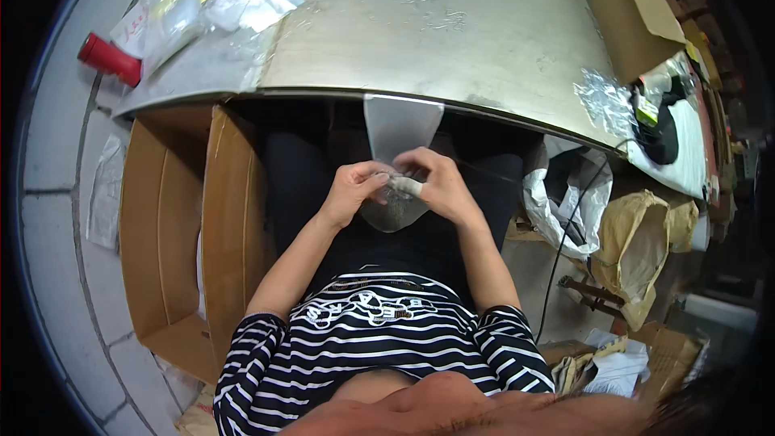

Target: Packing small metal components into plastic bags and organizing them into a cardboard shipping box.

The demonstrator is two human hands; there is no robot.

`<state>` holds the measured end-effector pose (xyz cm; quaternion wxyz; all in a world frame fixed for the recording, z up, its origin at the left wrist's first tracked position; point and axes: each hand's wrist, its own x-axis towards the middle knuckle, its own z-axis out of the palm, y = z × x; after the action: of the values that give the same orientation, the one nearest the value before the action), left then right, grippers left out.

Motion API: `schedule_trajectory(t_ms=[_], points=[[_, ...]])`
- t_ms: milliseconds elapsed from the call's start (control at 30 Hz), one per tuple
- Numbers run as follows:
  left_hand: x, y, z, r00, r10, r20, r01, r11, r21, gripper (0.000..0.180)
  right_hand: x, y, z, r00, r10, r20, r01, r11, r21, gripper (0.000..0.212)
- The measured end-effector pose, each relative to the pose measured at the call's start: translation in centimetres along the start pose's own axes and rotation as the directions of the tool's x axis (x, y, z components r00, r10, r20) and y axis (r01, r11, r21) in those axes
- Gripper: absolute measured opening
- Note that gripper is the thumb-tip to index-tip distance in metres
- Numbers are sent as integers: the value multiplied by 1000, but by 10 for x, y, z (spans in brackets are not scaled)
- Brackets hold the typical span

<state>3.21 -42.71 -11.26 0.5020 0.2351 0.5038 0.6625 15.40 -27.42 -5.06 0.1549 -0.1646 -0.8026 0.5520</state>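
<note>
My left hand (356,189) and my right hand (439,183) meet over my lap, just in front of the table edge. Both are closed, with thumbs and fingertips pinched together around something too small and hidden to name. A pale wrap covers a finger of the right hand. Below the hands shows a rounded, see-through grey sheet or pouch (393,216); how it joins whatever is between the fingers cannot be told. Directly beyond them, a flat light-grey panel (401,123) slopes down from the table edge toward my fingers.
A metal-topped table (452,52) holds clear plastic bags (250,4), crumpled film (605,103) and a cardboard box (634,12). A red cylinder (111,60) lies at far left. An open carton (173,218) stands left of my legs; a white bag (593,210) and brown sack (634,242) sit right.
</note>
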Motion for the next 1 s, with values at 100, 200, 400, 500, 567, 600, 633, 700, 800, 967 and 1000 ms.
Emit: schedule_trajectory(t_ms=[100,200,400,500,567,600,633,700,800,967,1000], points=[[6,-4,4,1000,-7,-10,6,997,-77,38,11,8,-2,998,-54,9,55,996,-64,7],[-8,17,-2,999,-14,29,23,930,-367,54,18,-25,-46,988,-140,-71,146,986,80,5],[-3,2,-5,998,-25,63,36,982,-184,43,39,5,-150,899,-80,-430,-31,969,-246,10],[-5,4,2,991,-99,86,111,983,-149,37,40,20,-182,802,-248,-543,-17,900,-435,10],[-5,0,1,987,-138,82,148,980,-134,35,43,37,-219,692,-318,-648,-57,871,-488,7],[-4,0,1,989,-128,78,138,981,-137,35,49,53,-239,629,-383,-676,-181,774,-607,6],[-4,-1,-1,986,-144,84,155,979,-134,35,54,58,-254,600,-449,-662,-255,677,-690,5],[-8,3,-8,981,-173,87,184,973,-138,32,69,75,-278,603,-525,-600,-362,491,-793,9],[-14,9,-12,980,-197,34,200,974,-104,33,81,134,-325,665,-551,-504,-371,342,-863,13],[-7,34,-15,989,-136,-63,136,991,6,27,36,111,-369,684,-372,-627,-579,246,-777,32],[-10,42,-17,994,-21,-105,32,993,111,22,46,84,-347,657,-499,-565,-541,209,-814,39]])
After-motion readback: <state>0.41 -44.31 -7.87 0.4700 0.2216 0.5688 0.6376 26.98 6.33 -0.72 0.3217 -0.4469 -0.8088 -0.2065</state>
